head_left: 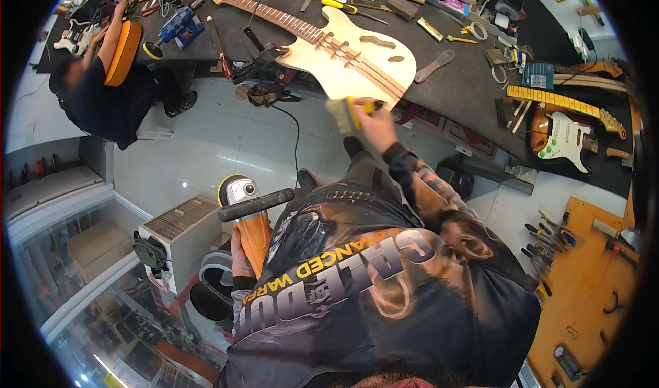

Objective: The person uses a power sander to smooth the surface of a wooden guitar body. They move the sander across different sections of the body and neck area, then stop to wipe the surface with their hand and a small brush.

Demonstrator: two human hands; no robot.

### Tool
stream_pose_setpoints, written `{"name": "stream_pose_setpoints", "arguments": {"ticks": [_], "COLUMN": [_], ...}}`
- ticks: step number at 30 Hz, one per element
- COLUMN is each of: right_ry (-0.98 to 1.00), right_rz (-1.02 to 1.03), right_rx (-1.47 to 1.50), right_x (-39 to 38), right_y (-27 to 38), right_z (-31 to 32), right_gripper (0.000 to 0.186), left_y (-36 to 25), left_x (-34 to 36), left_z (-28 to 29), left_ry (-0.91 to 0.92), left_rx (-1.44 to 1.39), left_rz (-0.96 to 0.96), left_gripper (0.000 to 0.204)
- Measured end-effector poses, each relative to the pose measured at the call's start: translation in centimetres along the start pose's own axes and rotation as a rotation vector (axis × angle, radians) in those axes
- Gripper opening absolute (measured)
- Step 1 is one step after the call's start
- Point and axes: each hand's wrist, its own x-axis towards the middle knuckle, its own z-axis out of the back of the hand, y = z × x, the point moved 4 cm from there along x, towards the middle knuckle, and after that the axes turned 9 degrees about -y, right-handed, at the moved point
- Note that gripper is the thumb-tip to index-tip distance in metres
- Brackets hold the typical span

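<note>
My right hand (377, 128) is closed around a wide brush (341, 116) with pale bristles and a yellow handle. The brush is slightly blurred, just off the near end of a pale, unfinished electric guitar (384, 59) on the bench. The guitar has a fretted neck, dark stripes along its middle and cut-out cavities. Down at my left side, my left hand (239, 256) grips the orange body of a power polisher (252, 233). Its round head with a yellow rim points away from me, and a black side handle crosses it. My left fingers are partly hidden behind the tool.
The dark workbench (467, 86) holds a yellow screwdriver (340, 6), a blue power tool (182, 28) and a sunburst guitar (559, 137). At left, another person (96, 107) holds an orange guitar body (124, 53). A black cord (296, 134) hangs to the floor. Glass cases stand lower left.
</note>
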Motion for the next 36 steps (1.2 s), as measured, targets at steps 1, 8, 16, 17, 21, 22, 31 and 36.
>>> {"name": "stream_pose_setpoints", "arguments": {"ticks": [1, 8, 16, 17, 21, 22, 31, 36], "right_ry": [-0.107, -0.244, -0.125, -0.198, -0.609, -0.646, 0.230, 0.109], "right_rz": [-0.024, -0.071, -0.081, -0.164, 0.010, 0.153, 0.300, 0.323], "right_rx": [-0.005, -0.002, -0.040, -0.140, -0.422, -0.482, -0.275, 0.182], "right_x": [-0.3, 2.5, 2.5, 3.0, 6.1, 6.8, -1.6, -1.3], "right_y": [-0.9, 2.6, -1.3, -0.5, -3.7, -3.4, 2.7, 5.6], "right_z": [2.5, 6.9, 3.5, 6.9, 22.8, 24.4, -3.0, -10.3], "right_gripper": [0.024, 0.021, 0.024, 0.024, 0.023, 0.023, 0.017, 0.020], "left_y": [0.1, 0.8, 0.5, 0.8, 1.1, 1.3, 0.4, -0.1], "left_x": [-0.1, 0.3, 1.3, 1.3, 1.6, 1.7, 1.1, 2.0], "left_z": [0.2, 0.9, -2.3, -1.8, 0.3, 0.5, -2.2, -2.5], "left_ry": [-0.068, -0.089, -0.018, -0.026, -0.074, -0.105, -0.030, 0.012], "left_rx": [0.002, -0.009, -0.035, -0.048, 0.033, 0.035, 0.038, 0.093], "left_rz": [0.012, 0.055, 0.061, 0.051, 0.083, 0.093, 0.053, 0.063], "left_gripper": [0.094, 0.093, 0.093, 0.093, 0.097, 0.097, 0.099, 0.101]}}
